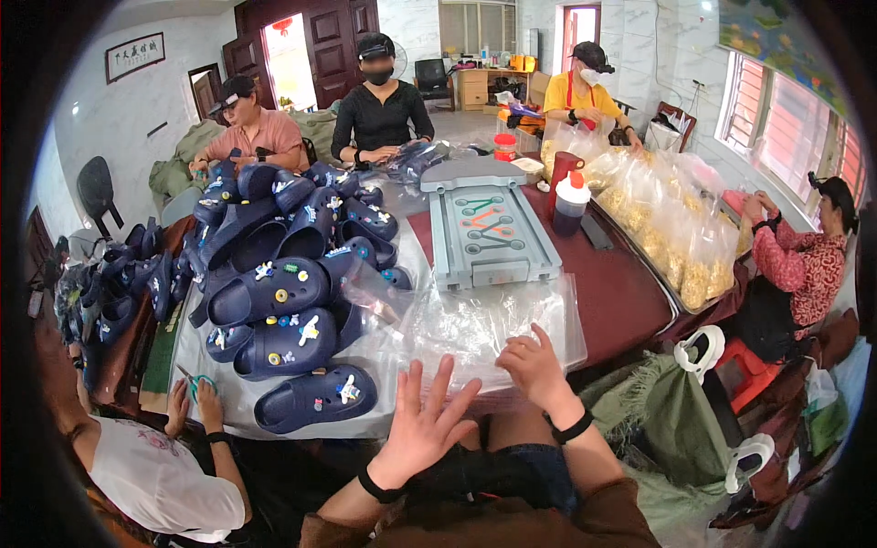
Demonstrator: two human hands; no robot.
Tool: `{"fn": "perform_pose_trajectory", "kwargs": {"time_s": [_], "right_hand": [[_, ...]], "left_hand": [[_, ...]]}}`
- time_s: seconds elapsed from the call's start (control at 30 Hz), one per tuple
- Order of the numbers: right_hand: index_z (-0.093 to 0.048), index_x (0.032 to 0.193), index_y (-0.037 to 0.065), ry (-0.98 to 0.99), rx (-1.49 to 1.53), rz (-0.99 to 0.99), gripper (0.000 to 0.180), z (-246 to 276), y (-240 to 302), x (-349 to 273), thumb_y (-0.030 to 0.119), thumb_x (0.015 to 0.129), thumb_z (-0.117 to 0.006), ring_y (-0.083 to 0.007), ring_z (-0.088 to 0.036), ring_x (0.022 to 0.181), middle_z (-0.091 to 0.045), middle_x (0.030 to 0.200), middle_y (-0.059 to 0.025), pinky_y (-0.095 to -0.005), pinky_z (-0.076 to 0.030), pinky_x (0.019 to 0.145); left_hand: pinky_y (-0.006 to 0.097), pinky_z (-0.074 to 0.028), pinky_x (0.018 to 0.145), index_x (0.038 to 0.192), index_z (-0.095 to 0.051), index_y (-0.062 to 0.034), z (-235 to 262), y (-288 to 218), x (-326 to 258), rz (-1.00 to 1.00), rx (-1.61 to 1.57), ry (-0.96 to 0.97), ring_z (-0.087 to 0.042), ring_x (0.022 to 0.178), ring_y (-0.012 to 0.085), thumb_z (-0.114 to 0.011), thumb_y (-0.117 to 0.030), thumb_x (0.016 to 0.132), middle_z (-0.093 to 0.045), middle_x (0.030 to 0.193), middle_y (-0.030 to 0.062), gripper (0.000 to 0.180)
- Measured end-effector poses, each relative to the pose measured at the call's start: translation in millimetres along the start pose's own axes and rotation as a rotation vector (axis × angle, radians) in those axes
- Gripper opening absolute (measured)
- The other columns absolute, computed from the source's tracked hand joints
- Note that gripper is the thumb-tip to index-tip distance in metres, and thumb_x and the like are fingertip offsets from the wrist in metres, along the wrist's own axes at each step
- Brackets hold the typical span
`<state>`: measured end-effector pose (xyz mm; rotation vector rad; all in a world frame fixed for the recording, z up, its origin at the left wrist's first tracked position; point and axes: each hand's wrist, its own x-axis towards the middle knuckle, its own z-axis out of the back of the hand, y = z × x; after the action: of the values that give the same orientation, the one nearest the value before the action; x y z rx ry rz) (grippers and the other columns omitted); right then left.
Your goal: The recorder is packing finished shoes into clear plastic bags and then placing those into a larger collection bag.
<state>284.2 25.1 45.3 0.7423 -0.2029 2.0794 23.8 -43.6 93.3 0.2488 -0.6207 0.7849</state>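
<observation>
Left hand [422,425]: open, fingers spread, empty. Right hand [534,365]: curled on clear plastic bags [475,320], nearer; bags lie just ahead, beside navy clogs [292,310].

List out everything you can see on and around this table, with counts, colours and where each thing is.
clogs: a big pile, too many to count, navy with small coloured charms, left half of the table
clear plastic bags: a loose stack, transparent, table edge in front of the hands
grey tray: one, grey with tool shapes in it, table centre
squeeze bottle: one, dark with a red cap, right of the tray
red cup: one, behind the bottle
bagged yellow pieces: a row, clear bags, right edge
other people: five, seated round the table
left hand: open, fingers spread, at the near edge of the bags
right hand: fingers curled, resting on the bags
</observation>
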Motion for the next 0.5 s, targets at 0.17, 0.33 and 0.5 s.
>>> {"fn": "perform_pose_trajectory", "kwargs": {"time_s": [0.17, 0.33, 0.5], "right_hand": [[-0.067, 0.097, 0.018, -0.044, 0.063, 0.025, 0.019, 23.6, 42.4, -14.9, 0.008, 0.081, -0.068, -0.0200, -0.061, 0.110, -0.062, 0.097, 0.0006, -0.0545, -0.031, 0.117], [-0.070, 0.101, 0.019, -0.320, -0.023, 0.095, 0.027, 49.3, 68.9, -20.7, 0.008, 0.077, -0.073, -0.0255, -0.057, 0.120, -0.063, 0.115, -0.0024, -0.0547, -0.035, 0.113], [-0.056, 0.130, 0.006, -0.676, 0.087, -0.156, 0.059, 64.0, 60.6, -25.1, 0.026, 0.081, -0.081, -0.0354, -0.042, 0.138, -0.045, 0.143, -0.0189, -0.0479, -0.032, 0.116]], "left_hand": [[0.064, -0.023, 0.117, 0.154, -0.042, -0.0185, -9.9, 2.0, 20.3, 0.040, -0.038, 0.277, -0.036, 0.146, 0.0366, -0.081, -0.032, 0.077, -0.051, 0.147, 0.0143, 0.088], [0.046, -0.050, 0.095, 0.145, -0.052, -0.0114, -31.3, -4.9, 16.9, 0.243, -0.421, 0.437, -0.067, 0.106, 0.0336, -0.072, -0.020, 0.088, -0.059, 0.136, 0.0176, 0.061], [0.038, -0.056, 0.078, 0.139, -0.058, -0.0163, -45.3, 5.9, 8.7, 0.404, -1.575, 0.298, -0.070, 0.101, 0.0232, -0.057, -0.038, 0.103, -0.042, 0.156, 0.0236, 0.042]]}}
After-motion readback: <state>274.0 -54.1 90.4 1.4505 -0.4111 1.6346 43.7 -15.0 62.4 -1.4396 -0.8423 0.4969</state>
